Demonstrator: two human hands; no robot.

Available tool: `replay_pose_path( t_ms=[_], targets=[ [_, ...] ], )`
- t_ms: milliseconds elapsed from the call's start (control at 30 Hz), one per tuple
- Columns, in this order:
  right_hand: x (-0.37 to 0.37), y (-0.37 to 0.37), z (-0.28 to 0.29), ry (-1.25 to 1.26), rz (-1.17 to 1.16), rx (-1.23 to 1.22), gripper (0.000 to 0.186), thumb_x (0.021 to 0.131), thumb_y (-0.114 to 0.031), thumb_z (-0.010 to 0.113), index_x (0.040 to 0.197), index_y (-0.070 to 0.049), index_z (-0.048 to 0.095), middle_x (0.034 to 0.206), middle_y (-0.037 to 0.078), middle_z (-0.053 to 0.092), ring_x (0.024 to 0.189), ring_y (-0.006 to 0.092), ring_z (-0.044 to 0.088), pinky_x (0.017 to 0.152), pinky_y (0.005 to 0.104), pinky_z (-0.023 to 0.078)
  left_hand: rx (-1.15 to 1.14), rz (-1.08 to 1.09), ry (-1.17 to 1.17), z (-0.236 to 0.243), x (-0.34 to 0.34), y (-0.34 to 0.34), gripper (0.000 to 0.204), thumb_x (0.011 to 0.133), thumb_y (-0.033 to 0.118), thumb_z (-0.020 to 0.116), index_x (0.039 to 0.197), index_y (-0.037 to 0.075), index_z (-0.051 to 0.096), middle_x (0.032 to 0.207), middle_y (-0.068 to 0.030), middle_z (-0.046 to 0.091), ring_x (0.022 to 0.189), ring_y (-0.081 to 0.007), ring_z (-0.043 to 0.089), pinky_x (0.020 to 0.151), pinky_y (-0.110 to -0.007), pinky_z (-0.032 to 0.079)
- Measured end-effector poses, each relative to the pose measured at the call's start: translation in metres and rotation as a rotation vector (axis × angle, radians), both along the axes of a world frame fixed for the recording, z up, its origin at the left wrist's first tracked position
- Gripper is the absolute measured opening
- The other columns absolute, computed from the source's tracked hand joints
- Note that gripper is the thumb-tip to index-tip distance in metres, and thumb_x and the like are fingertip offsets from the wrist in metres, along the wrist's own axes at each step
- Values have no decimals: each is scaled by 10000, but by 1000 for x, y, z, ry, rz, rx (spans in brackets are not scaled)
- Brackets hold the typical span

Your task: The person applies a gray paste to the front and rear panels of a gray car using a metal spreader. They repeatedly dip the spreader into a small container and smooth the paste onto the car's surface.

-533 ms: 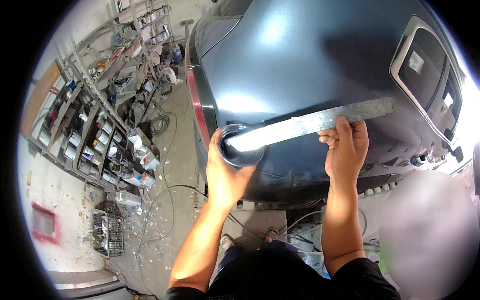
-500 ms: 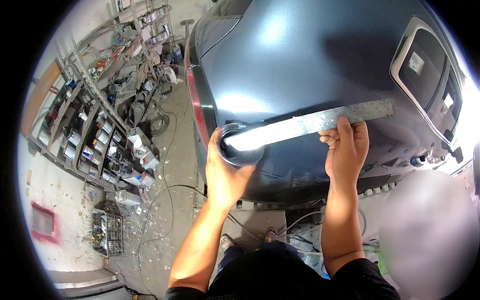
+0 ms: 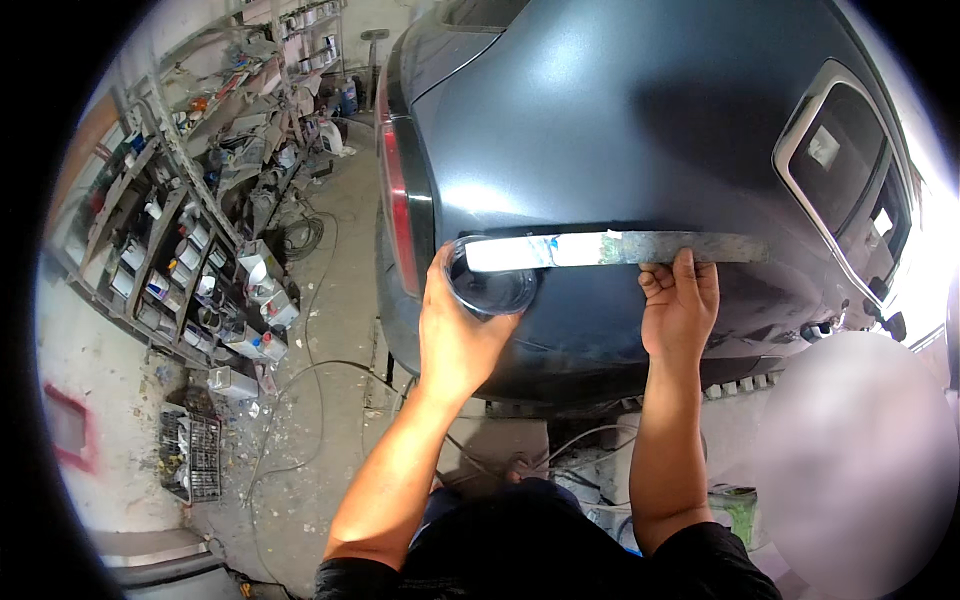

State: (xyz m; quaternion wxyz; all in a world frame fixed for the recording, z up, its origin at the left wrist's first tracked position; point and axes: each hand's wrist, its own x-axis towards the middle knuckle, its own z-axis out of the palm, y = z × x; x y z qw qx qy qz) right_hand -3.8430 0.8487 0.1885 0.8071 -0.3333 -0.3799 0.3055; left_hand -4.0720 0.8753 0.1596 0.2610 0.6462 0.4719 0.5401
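My left hand [image 3: 460,340] is wrapped round a clear round cup [image 3: 492,294] with a dark inside. Between the thumb and fingers of my right hand [image 3: 680,300] is a long flat metal stirring stick [image 3: 580,249], pinched near its right end. The stick lies almost level, its bright left end over the cup's opening. Whether that end touches the cup's rim I cannot tell. Both hands are in front of the side of a dark blue-grey car [image 3: 590,130].
The car's red tail light [image 3: 400,200] is just left of the cup. Further left stands a shelf rack [image 3: 170,255] with several cans. A wire crate [image 3: 192,455] sits on the floor, and a hose [image 3: 330,364] winds across it. A blurred pale oval covers the lower right.
The stick has swung from a slant to nearly level, its right end dropping and its left end rising out of the cup. The cup has shifted slightly right.
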Motion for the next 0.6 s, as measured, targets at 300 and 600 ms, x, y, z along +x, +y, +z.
replay_pose_path(
  t_ms=[300, 600],
  targets=[
    [-4, -5, -7, 71, -35, -60, 141, 968, -168, 564, 1031, -49, 521, 885, 91, 648, 744, 187, 658, 631, 302, 541, 5, -51, -10, -4, -7, 2, 856, 681, 162, 853, 1340, -45, 348, 1219, -228, 580, 1147, -308, 584, 975, -377, 456],
    [-23, -18, 4, 38, -113, -98, 111, 970, -149, 558, 1042, -68, 534, 908, 70, 639, 748, 185, 629, 650, 296, 509, -19, -118, -8, -10, -18, 9, 853, 680, 161, 849, 1339, -42, 347, 1221, -228, 579, 1147, -307, 586, 975, -383, 457]
  ],
)
